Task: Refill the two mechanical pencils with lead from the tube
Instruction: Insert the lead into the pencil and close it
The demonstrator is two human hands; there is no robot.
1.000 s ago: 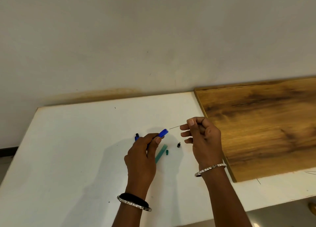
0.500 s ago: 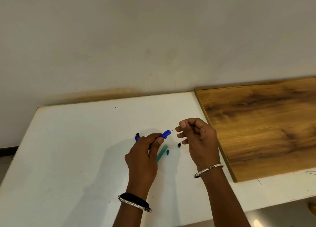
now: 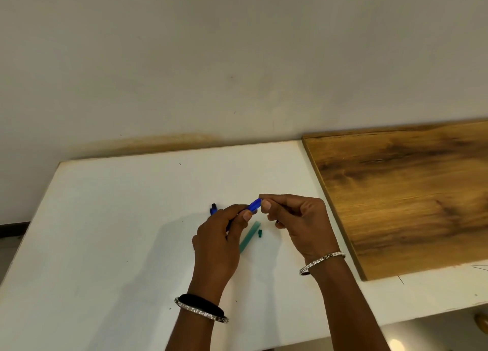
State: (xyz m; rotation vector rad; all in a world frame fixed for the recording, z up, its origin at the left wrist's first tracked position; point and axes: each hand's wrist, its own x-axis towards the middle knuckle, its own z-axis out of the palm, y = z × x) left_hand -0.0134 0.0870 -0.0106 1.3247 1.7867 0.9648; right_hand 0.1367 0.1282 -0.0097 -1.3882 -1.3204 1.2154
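Feeding lead into the blue plastic mechanical pencil point(image 3: 254, 206) looks to be the step in hand. The pencil sits at the centre of the frame, raised off the table, with its open end tilted up and to the right. The left hand point(image 3: 220, 235) grips the barrel, thumb and forefinger curled round it just below that end. The right hand point(image 3: 299, 224) meets it from the right, its fingertips point(image 3: 265, 205) pinched together and touching the pencil's mouth. No lead shows between them, so I cannot tell whether a stick is in the pinch or inside the barrel.

To do this well, hold the barrel steady and tilted up, push only along its axis, and press lightly — lead this thin would likely snap under any sideways load.

Just below the hands lies the translucent green lead tube point(image 3: 248, 237) with its small green cap point(image 3: 259, 233) beside it, both on the white table point(image 3: 105, 232). A small blue-and-black piece point(image 3: 213, 208) peeks out left of the left hand — possibly the second pencil, though too little shows to say. A brown wooden board point(image 3: 409, 192) fills the right of the frame.
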